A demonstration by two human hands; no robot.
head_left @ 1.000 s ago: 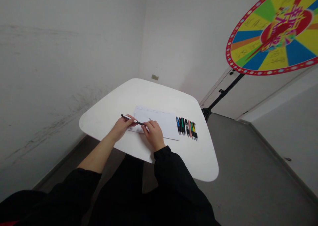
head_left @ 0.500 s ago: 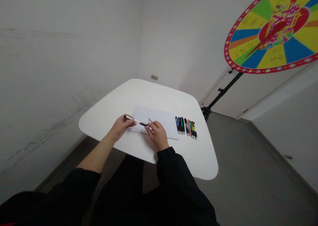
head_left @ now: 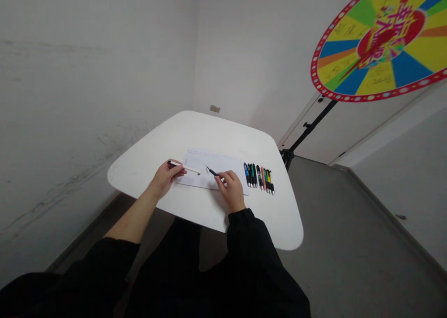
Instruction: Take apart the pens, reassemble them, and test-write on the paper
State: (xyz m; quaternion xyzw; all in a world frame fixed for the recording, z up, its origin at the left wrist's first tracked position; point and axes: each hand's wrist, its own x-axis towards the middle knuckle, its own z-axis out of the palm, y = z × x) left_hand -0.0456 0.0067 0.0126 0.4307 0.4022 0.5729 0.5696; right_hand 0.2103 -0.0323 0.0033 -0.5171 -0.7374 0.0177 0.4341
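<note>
My left hand (head_left: 168,177) is closed on the white pen barrel (head_left: 190,169), which has a black end above the fingers and a small dark end pointing right. Pinched in my right hand (head_left: 230,187) is a slim dark pen part (head_left: 212,172), its thin point toward the upper left. The barrel and the dark part are apart, both above the white sheet of paper (head_left: 223,162). A tiny greyish piece (head_left: 206,171) shows beside the dark part, too small to name.
Several pens (head_left: 258,176) lie in a row right of the paper on the white table (head_left: 209,129). A colourful prize wheel (head_left: 380,43) on a black stand (head_left: 309,129) is behind at the right. Walls stand at the left and back.
The white barrel and the dark part, joined in line between my hands before, are now separated. My right hand has moved right with the dark part; my left hand has moved slightly left.
</note>
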